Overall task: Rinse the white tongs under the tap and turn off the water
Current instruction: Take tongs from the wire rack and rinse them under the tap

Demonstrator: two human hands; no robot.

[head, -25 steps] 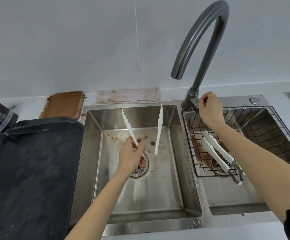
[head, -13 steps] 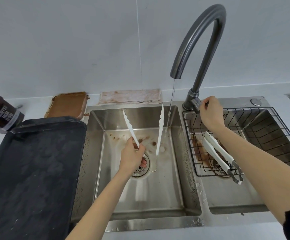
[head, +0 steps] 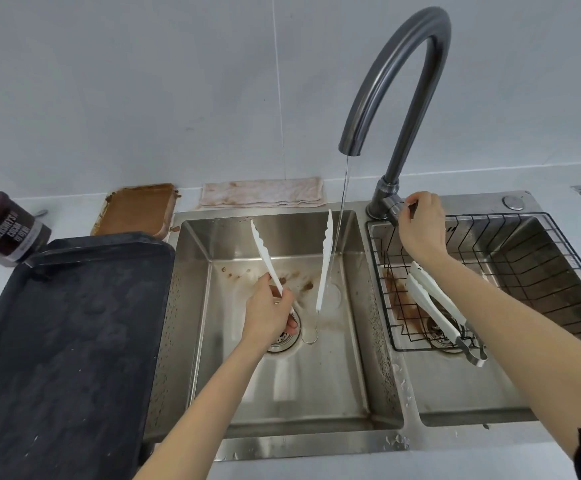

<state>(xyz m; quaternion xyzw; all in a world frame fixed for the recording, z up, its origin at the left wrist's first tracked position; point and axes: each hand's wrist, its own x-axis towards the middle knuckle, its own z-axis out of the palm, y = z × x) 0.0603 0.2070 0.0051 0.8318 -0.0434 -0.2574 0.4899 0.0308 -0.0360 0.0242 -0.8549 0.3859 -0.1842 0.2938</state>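
tap handle point(head: 407, 210) hidden under right hand point(head: 420, 230), black tray point(head: 57, 341) cut off at left and bottom edges

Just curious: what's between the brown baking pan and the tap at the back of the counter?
In the head view, a stained folded cloth lies between the baking pan and the tap.

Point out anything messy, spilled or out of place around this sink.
Brown smears and crumbs soil the left basin floor near the drain, and a brown stain sits under the wire rack in the right basin. The folded cloth behind the sink is blotched brown. A cocoa tin lies tipped on the counter.
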